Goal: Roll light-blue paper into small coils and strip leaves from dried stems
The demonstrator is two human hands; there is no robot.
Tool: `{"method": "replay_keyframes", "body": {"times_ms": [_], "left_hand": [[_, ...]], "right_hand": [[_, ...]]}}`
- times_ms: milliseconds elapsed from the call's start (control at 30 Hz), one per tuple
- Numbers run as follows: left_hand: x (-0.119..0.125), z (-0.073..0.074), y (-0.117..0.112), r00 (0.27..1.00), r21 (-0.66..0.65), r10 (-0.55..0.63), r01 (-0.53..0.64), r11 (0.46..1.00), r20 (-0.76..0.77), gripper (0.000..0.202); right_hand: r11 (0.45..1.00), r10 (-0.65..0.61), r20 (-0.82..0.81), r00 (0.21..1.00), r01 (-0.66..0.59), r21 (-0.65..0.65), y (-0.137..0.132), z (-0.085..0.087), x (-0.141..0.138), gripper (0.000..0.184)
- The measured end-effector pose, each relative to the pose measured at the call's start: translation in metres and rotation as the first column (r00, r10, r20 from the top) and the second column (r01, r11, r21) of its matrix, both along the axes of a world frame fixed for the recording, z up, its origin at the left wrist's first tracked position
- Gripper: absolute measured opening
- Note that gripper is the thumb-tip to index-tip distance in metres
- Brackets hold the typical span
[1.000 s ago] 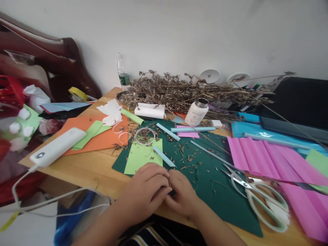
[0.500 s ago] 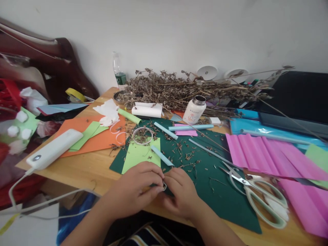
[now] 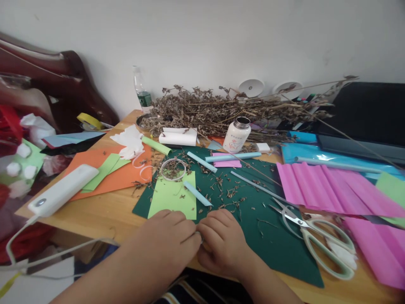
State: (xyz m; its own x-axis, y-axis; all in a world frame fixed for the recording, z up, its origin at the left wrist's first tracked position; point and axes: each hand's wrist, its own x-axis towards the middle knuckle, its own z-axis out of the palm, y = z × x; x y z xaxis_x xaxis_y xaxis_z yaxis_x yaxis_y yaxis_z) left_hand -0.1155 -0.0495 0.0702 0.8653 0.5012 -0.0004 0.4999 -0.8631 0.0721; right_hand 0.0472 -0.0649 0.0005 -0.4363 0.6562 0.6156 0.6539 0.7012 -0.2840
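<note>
My left hand (image 3: 166,240) and my right hand (image 3: 221,240) meet at the near edge of the dark green mat (image 3: 253,219). Both have their fingers curled and pinched together around something small that the fingers hide. Just beyond my left hand lies a light green paper sheet (image 3: 173,196) with a pale blue rolled tube (image 3: 198,193) at its right edge. A clear tape ring (image 3: 172,168) sits past the sheet among dried plant bits.
Pale green scissors (image 3: 319,238) lie open at right beside pleated pink paper (image 3: 329,190). A heap of dried stems (image 3: 228,112), a white bottle (image 3: 236,135) and a white paper roll (image 3: 177,137) stand behind. A white power bank (image 3: 58,190) and orange paper (image 3: 114,169) lie left.
Both hands have slid a little toward me and to the near edge of the mat, still pinched together. A small ring-like object glimpsed between the fingers half a second ago is hidden now.
</note>
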Motion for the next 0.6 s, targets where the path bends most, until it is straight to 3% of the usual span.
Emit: {"method": "replay_keyframes", "body": {"times_ms": [200,367,600], "left_hand": [[-0.001,0.013,0.008,0.998,-0.016,-0.064,0.063,0.998,-0.024,0.014],[0.006,0.020,0.026,0.991,0.012,-0.120,0.121,0.993,-0.064,0.007],[0.017,0.018,0.037,0.990,-0.050,-0.119,0.123,0.991,0.073,0.022]], "right_hand": [[0.999,0.038,0.132,0.991,-0.036,-0.023,0.005,0.021,0.009,0.016],[0.996,0.056,0.318,0.946,-0.029,-0.089,0.015,0.041,0.020,0.014],[0.987,0.082,0.430,0.899,-0.013,-0.163,0.022,0.040,0.026,0.012]]}}
